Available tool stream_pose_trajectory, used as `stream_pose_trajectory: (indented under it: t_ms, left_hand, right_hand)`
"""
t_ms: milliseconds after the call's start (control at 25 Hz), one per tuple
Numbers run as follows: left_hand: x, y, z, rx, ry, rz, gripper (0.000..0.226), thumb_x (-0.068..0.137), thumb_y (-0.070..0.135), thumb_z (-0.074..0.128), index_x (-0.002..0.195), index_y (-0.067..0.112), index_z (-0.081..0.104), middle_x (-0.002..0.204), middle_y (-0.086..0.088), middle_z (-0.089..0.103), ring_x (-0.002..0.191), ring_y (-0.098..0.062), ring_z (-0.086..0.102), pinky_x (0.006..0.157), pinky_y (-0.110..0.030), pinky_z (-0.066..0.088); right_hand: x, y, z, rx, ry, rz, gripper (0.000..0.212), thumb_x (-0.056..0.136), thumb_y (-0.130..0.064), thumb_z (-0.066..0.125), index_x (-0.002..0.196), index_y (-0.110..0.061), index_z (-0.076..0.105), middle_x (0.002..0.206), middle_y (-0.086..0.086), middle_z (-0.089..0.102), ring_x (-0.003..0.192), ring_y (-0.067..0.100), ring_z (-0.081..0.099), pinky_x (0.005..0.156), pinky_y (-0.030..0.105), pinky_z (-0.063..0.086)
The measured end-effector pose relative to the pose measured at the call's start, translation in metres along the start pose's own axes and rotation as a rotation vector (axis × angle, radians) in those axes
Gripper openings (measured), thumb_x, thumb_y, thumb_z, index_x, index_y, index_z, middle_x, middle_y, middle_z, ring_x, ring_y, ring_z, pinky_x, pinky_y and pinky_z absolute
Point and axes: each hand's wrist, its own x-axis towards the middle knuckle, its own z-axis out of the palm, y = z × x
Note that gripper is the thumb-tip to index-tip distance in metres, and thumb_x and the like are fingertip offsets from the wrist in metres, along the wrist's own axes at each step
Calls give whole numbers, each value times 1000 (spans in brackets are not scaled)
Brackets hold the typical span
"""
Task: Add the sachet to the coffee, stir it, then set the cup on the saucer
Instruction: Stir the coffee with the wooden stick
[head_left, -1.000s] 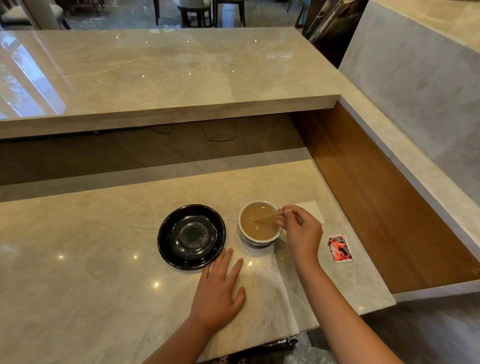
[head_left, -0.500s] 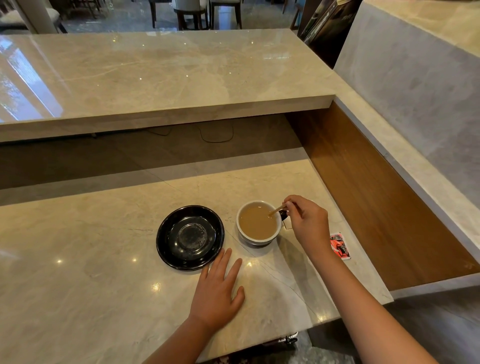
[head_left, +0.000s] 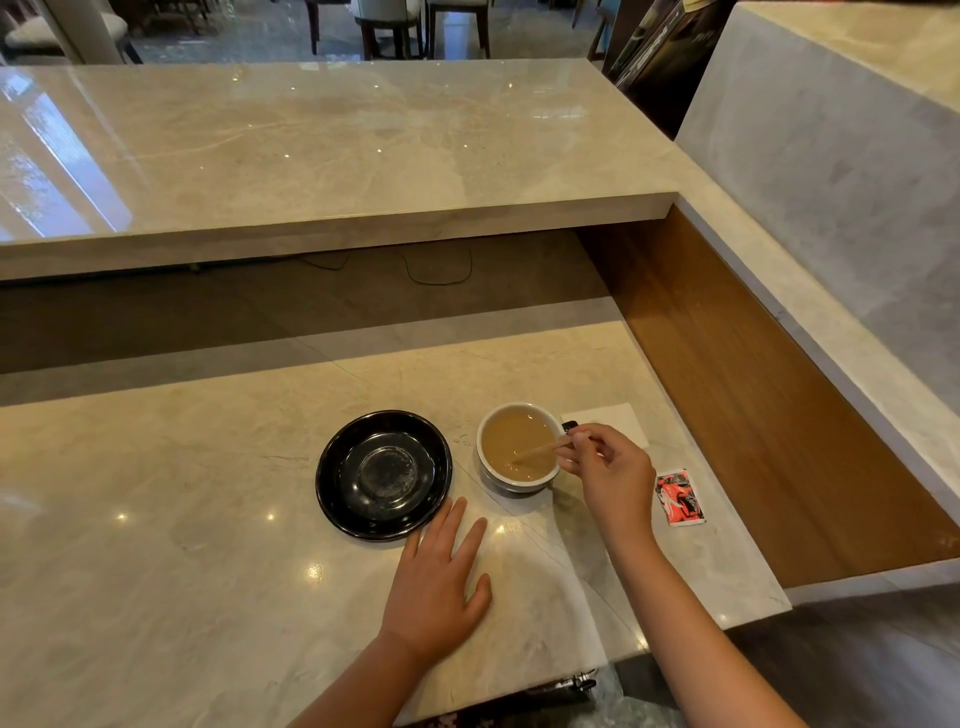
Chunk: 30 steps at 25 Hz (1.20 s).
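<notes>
A white cup (head_left: 519, 448) of milky brown coffee stands on the marble counter (head_left: 208, 545), just to the right of a black saucer (head_left: 383, 474), with a narrow gap between the two. The saucer is bare and glossy. The right hand (head_left: 608, 467) hovers at the right side of the cup, its thumb and fingers pinched shut on the upper end of a thin wooden stirrer (head_left: 540, 449). The stirrer slants down and to the left, with its lower end dipped in the coffee near the middle of the cup. The left hand (head_left: 436, 582) lies flat on the counter, palm down, fingers spread and gripping nothing, with its fingertips just short of the saucer's near edge. A red sachet (head_left: 679, 497) lies flat on the counter to the right of the right hand, well apart from the cup. A white napkin (head_left: 618, 420) lies behind the right hand, partly hidden by it.
</notes>
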Motion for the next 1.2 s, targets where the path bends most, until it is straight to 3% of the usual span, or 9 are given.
stream_pose_trajectory:
  t_ms: [200,440,800,1040,1200]
  left_hand:
    - [-1,-1,1,-5,10,2,58,85,47,44,138,23,40,149,-8,30,137,-21,17,105,-45,20]
    - [-1,-1,1,31,-5,-7,59,86,48,45,139,24,40,149,-7,29,137,-19,14,105,-45,18]
    - [-1,1,-1,25,5,1,59,84,48,44,137,22,43,146,-9,35,135,-22,23,104,-44,21]
    - [0,1,-1,15,7,4,58,84,48,44,137,22,43,147,-9,34,136,-22,22,104,-44,21]
    - [0,1,-1,0,11,3,58,85,47,44,137,23,41,148,-9,32,136,-22,20,104,-45,21]
  right_hand:
    - [8,-7,20,18,102,-27,15,90,-4,53,83,-9,66,80,12,70,62,3,67,67,24,58]
    - [16,-3,4,-198,59,-227,15,90,-6,52,85,-11,66,77,2,68,74,22,67,71,44,58]
    - [3,-4,-18,-364,-35,-370,14,87,-1,55,86,-9,67,78,8,72,72,23,67,67,42,56]
    - [-12,2,-14,-144,-31,-138,19,88,-4,55,81,-15,67,73,-6,70,72,10,70,72,42,59]
    - [-13,2,7,31,65,3,15,90,-5,54,85,-8,68,79,8,70,72,16,71,70,38,60]
